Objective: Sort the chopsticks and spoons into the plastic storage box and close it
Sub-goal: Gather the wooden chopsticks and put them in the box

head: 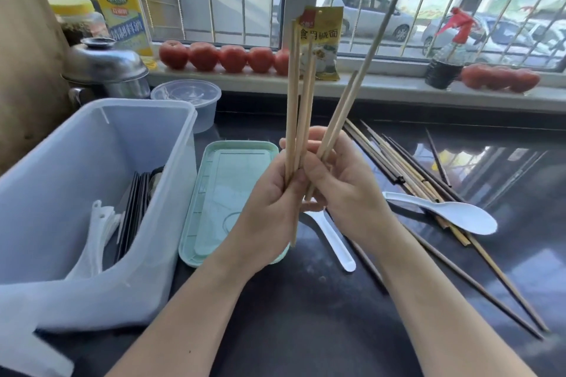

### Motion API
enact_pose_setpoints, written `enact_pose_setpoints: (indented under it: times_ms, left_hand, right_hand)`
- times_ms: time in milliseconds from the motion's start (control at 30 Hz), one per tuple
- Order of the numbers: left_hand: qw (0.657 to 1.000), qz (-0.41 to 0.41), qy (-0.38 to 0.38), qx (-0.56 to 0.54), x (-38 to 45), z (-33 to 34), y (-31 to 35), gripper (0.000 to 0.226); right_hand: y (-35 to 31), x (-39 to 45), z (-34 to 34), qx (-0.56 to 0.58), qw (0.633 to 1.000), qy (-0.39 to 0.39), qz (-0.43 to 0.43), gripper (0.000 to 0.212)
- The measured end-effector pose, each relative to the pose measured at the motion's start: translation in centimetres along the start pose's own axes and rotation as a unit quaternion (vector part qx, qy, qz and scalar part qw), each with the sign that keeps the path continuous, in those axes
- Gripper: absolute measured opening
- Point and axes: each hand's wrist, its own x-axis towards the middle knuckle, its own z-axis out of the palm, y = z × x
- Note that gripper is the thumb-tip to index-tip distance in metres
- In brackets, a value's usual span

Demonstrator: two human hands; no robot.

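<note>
Bare dark surface [306, 315] runs along the lower centre of the frame. On the left, the tall open storage box [92, 193] and green lid [226, 193] block passage. On the right lie scattered chopsticks [407, 168] and two white spoons [453, 213].

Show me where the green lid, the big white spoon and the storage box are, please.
green lid [226, 193]: head view, on its flat middle panel.
big white spoon [465, 216]: head view, on its bowl.
storage box [92, 144]: head view, on its translucent inner back wall.
</note>
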Motion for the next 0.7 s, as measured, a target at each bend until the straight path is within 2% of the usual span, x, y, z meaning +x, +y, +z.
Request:
enact_pose_setpoints:
  times_ms: [133, 267, 333, 467, 600, 700]
  left_hand:
    - [0.998, 0.039, -0.04, 0.041, -0.3, 0.3, -0.3, 0.031]
    - [0.994, 0.079, -0.054, 0.059, -0.9, 1.2, 0.5, 0.028]
    - [0.993, 0.079, -0.055, 0.073, -0.5, 1.4, 0.3, 0.026]
    - [0.997, 0.041, -0.049, 0.048, 0.0, 1.3, -0.4, 0.031]
    - [0.997, 0.045, -0.053, 0.022, -0.2, 1.2, -0.1, 0.026]
    - [0.996, 0.043, -0.074, 0.038, -0.5, 1.4, -0.6, 0.025]
  right_hand:
    - [-0.5, -0.1, -0.5, -0.038, 0.999, 0.017, 0.003, 0.019]
    - [-1.4, -0.5, -0.9, -0.053, 0.997, 0.01, -0.054, 0.029]
    - [-1.5, -0.4, -1.0, -0.064, 0.995, 0.015, -0.07, 0.031]
    - [-0.7, -0.3, -1.1, -0.045, 0.998, 0.017, -0.043, 0.028]
    - [-0.6, -0.4, -1.5, -0.008, 0.999, -0.006, -0.037, 0.028]
    - [-0.2, -0.2, -1.6, -0.021, 0.999, -0.01, -0.035, 0.028]
